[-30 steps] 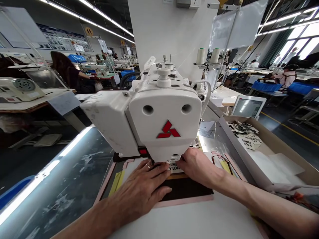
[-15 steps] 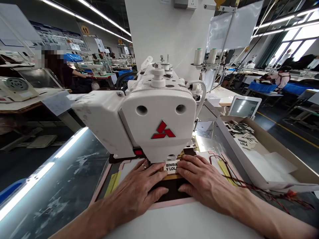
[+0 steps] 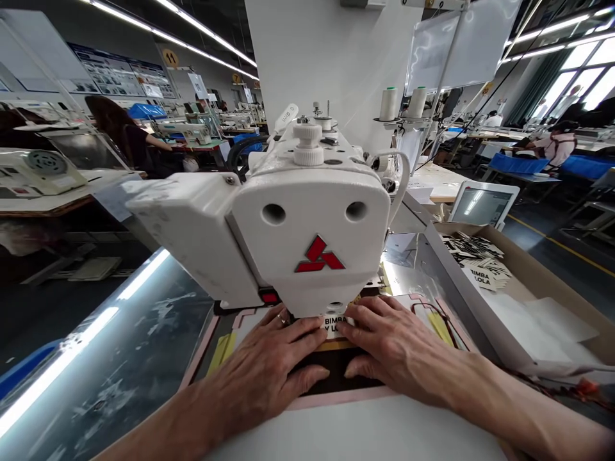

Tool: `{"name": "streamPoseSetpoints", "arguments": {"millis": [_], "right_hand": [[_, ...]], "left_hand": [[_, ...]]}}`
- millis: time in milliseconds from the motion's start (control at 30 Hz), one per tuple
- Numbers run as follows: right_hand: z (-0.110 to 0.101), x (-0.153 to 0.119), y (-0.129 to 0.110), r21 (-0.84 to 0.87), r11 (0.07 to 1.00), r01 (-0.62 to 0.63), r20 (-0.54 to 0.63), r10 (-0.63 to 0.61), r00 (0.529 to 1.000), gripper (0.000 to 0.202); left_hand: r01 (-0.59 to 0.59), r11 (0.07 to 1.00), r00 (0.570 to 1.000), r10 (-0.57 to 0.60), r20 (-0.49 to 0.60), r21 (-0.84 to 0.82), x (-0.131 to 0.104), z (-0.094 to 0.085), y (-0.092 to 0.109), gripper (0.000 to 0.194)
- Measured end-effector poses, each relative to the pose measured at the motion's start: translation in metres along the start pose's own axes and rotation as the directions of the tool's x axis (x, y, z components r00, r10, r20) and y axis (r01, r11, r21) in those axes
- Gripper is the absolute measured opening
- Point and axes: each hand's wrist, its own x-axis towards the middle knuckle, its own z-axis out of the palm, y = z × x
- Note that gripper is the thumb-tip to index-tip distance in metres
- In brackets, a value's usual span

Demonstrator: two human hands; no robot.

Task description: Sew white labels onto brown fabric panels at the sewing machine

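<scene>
apparent positioning step — left hand [image 3: 281,358] and right hand [image 3: 390,336], unclenched, frame the label [image 3: 332,325] — next move likely requires steady alignment

The glossy worktable [image 3: 144,378] carries a white sewing machine [image 3: 312,227] at its middle, a pink-bordered template [image 3: 336,399] before it, and a cardboard box [image 3: 552,291] toward its right edge.

Label [image 3: 331,325] partly covered, needle hidden

Your right hand [image 3: 391,339] covers the end of the label's lower line. The machine head [image 3: 312,256] blocks your view of the needle and of some left hand [image 3: 271,355] fingertips. Your forearms run out of frame; the box [image 3: 552,272] and blue bin [image 3: 29,368] are cut off. The wall posters [image 3: 110,73] are too small to read.
</scene>
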Motion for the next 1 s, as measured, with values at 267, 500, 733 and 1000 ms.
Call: {"name": "streamPoseSetpoints", "arguments": {"millis": [267, 500, 733, 1000], "right_hand": [[0.009, -0.004, 0.003, -0.015, 1.0, 0.025, -0.034, -0.025, 0.999, 0.046], [0.007, -0.002, 0.002, -0.029, 0.999, 0.02, -0.039, -0.021, 0.999, 0.049], [0.008, -0.004, 0.001, -0.037, 0.999, 0.019, -0.036, -0.02, 0.999, 0.048], [0.009, -0.004, 0.001, -0.037, 0.999, 0.027, -0.06, -0.029, 0.998, 0.044]], "left_hand": [[-0.004, 0.998, 1.0, 0.004, -0.005, -0.069, 0.001, -0.001, -0.002, 0.041], [0.001, 0.998, 1.0, -0.001, 0.003, -0.062, -0.006, 0.007, -0.006, 0.048], [-0.003, 0.995, 0.995, -0.007, -0.096, -0.098, -0.007, 0.002, -0.007, 0.04], [-0.015, 0.994, 0.991, 0.0, -0.134, -0.105, -0.003, -0.002, -0.003, 0.037]]}}
